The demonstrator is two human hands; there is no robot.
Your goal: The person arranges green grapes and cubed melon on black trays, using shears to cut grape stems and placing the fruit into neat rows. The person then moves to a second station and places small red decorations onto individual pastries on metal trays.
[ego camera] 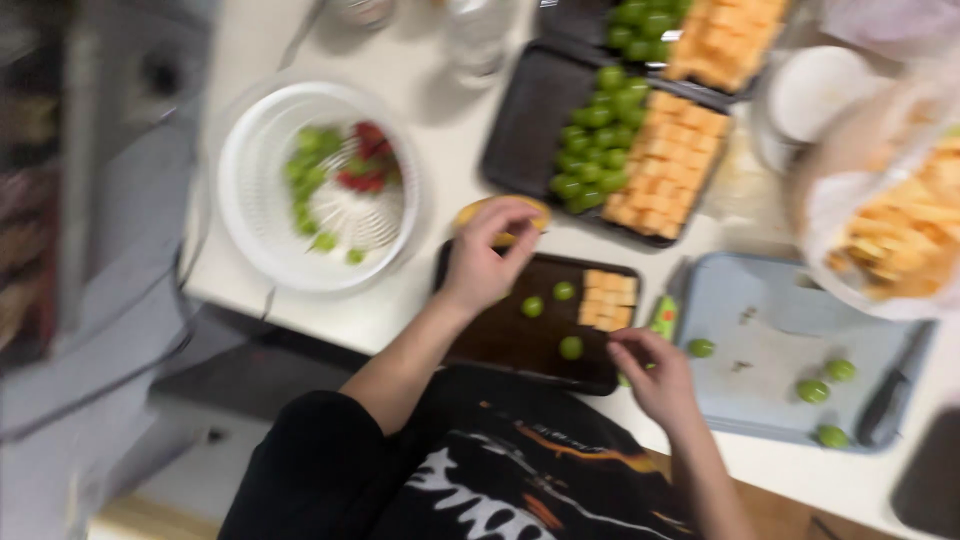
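In the head view, blurred throughout, a dark rectangular tray (pixel 505 340) is lying on the white desk (pixel 420 80) just before the person, its long axis running left to right with a slight downward tilt to the right. A yellow slice (pixel 500 213) is being pinched at the tray's far edge by the left hand (pixel 485 262), the fingers (pixel 520 240) being closed on it. The right hand (pixel 655 375) is being held at the tray's near right corner, fingers curled together; whether anything is being gripped cannot be told. Green grapes (pixel 548 312) and orange cubes (pixel 610 298) are lying in the tray. A white strainer bowl (pixel 318 185) is standing to the left, a blue cutting board (pixel 790 355) to the right, and a filled tray (pixel 615 140) beyond.
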